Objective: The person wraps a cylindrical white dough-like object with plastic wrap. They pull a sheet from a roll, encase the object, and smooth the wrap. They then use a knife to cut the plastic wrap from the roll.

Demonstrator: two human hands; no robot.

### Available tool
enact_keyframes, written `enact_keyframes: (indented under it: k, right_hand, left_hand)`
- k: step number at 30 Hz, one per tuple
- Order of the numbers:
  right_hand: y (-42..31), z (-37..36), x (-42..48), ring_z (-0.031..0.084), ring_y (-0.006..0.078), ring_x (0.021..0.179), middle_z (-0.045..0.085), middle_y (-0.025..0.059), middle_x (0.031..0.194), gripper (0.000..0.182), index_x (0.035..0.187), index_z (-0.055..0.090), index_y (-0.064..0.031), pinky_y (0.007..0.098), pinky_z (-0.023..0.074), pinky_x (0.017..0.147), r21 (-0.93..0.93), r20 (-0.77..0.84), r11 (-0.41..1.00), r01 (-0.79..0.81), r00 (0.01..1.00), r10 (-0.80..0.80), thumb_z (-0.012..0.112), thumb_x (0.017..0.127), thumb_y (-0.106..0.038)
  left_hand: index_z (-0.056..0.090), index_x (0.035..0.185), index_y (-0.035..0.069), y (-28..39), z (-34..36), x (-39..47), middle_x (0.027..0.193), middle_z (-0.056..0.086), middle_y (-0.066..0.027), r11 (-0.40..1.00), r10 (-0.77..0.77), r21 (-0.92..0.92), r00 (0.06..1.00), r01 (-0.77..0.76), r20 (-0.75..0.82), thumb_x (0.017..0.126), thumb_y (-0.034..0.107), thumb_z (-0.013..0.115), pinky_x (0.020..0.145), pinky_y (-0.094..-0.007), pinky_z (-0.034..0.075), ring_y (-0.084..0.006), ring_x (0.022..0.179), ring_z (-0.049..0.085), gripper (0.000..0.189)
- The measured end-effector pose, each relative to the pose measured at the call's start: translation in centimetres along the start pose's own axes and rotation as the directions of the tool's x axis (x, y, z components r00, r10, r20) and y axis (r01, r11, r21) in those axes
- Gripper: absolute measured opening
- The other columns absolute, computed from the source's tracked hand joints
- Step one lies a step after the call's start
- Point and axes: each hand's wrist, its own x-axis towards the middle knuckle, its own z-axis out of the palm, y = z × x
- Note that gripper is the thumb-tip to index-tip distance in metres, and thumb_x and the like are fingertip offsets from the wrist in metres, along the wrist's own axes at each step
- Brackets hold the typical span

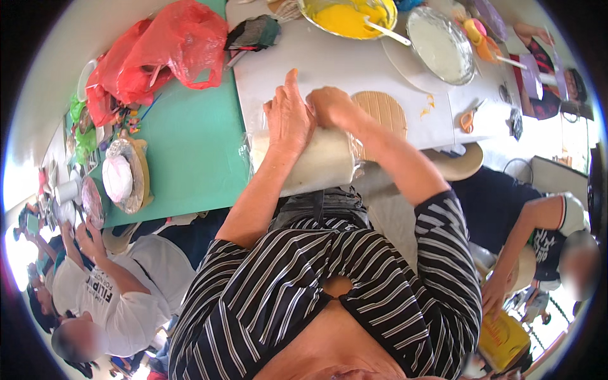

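Note:
A thick cream-coloured block or roll in clear plastic point(323, 159) lies at the near table edge in front of me. My left hand point(289, 114) is over its far left part, with one finger pointing up and the others partly bent. Close against it, my right hand point(330, 107) has its fingers curled at the block's far side. The fingertips of my right hand are hidden, so whether either hand grips anything cannot be told. A ridged cardboard piece with a rounded end point(380, 114) lies just right of my right hand, partly behind my forearm.
Beyond my hands stand a bowl of yellow cream point(349, 16) with a white spatula point(387, 32) and a bowl of white cream point(439, 47). Orange-handled scissors point(468, 121) lie right. On the green tabletop point(190, 142) are red plastic bags point(175, 47) and a white-iced cake point(118, 178). People work on both sides.

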Motion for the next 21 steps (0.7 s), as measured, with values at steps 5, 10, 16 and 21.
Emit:
enact_keyframes:
  k: [5, 10, 16, 21]
  right_hand:
    - [0.2, 1.4, -1.5, 0.066, 0.0337, 0.087, 0.068, 0.0173, 0.087, 0.017, 0.093, 0.066, -0.0056, 0.0425, 0.0527, 0.077, 0.177, -0.19, 0.984, -0.017, 0.98, 0.051, 0.061, 0.077, -0.005]
    - [-1.1, 1.9, -2.7, 0.065, 0.035, 0.082, 0.067, 0.0165, 0.083, 0.011, 0.088, 0.061, -0.0034, 0.0453, 0.052, 0.073, 0.119, -0.33, 0.993, -0.001, 0.943, 0.041, 0.056, 0.078, -0.003]
    - [-2.5, 1.3, -4.5, 0.062, 0.0358, 0.087, 0.063, 0.0184, 0.087, 0.019, 0.095, 0.06, -0.0021, 0.0458, 0.0484, 0.074, 0.118, -0.296, 0.993, 0.0, 0.954, 0.036, 0.051, 0.079, 0.0]
    - [-3.4, 1.1, -5.7, 0.059, 0.0319, 0.084, 0.059, 0.0137, 0.084, 0.016, 0.09, 0.056, -0.0025, 0.0416, 0.0496, 0.073, 0.074, -0.327, 0.995, 0.07, 0.944, -0.042, 0.054, 0.075, 0.001]
  left_hand:
    - [0.029, 0.139, 0.006, -0.4, 0.1, -0.4, 0.094, 0.054, -0.0127, 0.978, -0.024, -0.207, 0.984, -0.013, -0.176, 0.082, -0.004, 0.042, 0.086, -0.0447, 0.038, -0.0258, 0.084, 0.057, 0.06]
    - [0.03, 0.137, 0.002, -0.9, -1.0, -1.3, 0.084, 0.055, -0.0112, 0.837, -0.147, -0.542, 0.985, 0.077, -0.087, 0.085, -0.002, 0.047, 0.075, -0.0368, 0.042, -0.0241, 0.077, 0.058, 0.055]
    - [0.048, 0.125, -0.002, -5.0, -3.6, -0.2, 0.084, 0.059, -0.0069, 0.437, -0.083, -0.852, 0.956, 0.289, 0.282, 0.088, 0.003, 0.05, 0.075, -0.0297, 0.047, -0.0157, 0.076, 0.056, 0.037]
    - [0.057, 0.125, 0.011, -11.8, -6.7, 4.0, 0.124, 0.053, -0.0115, 0.931, 0.153, -0.357, 0.971, -0.081, 0.181, 0.08, 0.004, 0.06, 0.098, -0.0391, 0.041, -0.0273, 0.115, 0.049, 0.046]
